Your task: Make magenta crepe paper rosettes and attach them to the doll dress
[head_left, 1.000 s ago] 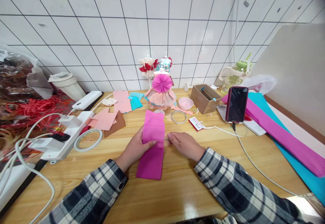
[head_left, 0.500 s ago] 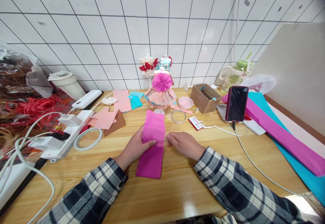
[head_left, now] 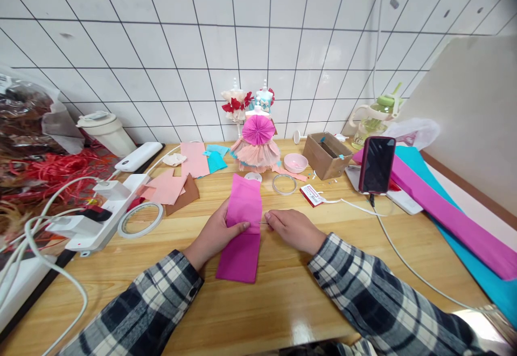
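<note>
A long strip of magenta crepe paper [head_left: 242, 227] lies lengthwise on the wooden table [head_left: 283, 297] in front of me. My left hand [head_left: 216, 235] grips the strip's left edge, thumb pressed on top at its middle. My right hand [head_left: 293, 229] rests at the strip's right edge and pinches a thin metal needle [head_left: 263, 223] whose tip reaches the paper. Both sleeves are dark plaid.
Behind the strip stand a paper-dress doll [head_left: 256, 148], a pink bowl [head_left: 295, 162], a cardboard box [head_left: 326, 155] and a tape ring [head_left: 284, 184]. A tape roll [head_left: 140, 220], power strip [head_left: 109, 213] and cut paper pieces [head_left: 169, 186] lie left. A propped phone [head_left: 377, 165] and magenta roll [head_left: 448, 218] sit right.
</note>
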### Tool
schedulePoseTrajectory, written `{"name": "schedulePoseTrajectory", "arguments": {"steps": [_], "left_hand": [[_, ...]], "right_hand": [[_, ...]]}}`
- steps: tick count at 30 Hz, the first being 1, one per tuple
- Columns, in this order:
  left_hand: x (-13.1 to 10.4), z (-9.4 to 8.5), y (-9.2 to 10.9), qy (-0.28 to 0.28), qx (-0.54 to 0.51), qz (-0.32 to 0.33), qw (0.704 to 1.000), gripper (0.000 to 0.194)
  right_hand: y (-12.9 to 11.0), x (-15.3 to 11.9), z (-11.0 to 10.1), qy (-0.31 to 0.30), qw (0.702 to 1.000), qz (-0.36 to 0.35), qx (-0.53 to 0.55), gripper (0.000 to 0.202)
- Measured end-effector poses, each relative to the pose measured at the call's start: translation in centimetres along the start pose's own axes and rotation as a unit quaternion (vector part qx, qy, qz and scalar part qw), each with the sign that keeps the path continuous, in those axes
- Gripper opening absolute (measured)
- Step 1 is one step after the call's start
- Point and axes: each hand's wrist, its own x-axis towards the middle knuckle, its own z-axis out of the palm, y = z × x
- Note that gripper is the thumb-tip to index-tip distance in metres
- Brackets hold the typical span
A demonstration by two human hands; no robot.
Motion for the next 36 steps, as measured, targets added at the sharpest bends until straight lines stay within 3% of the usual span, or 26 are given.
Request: {"name": "schedulePoseTrajectory", "arguments": {"steps": [14, 22, 36], "left_hand": [[0.04, 0.37, 0.02, -0.01, -0.015, 0.008, 1.0, 0.067], [0.26, -0.1, -0.35, 0.005, -0.031, 0.009, 0.999, 0.07], [0.17, 0.3, -0.76, -0.014, 0.011, 0.037, 0.999, 0.064]], "right_hand": [[0.27, 0.2, 0.59, 0.003, 1.0, -0.011, 0.011, 0.047], [0.39, 0.19, 0.21, 0.009, 1.0, 0.02, -0.007, 0.049], [0.1, 0.21, 0.8, 0.002, 1.0, -0.015, 0.013, 0.047]]}}
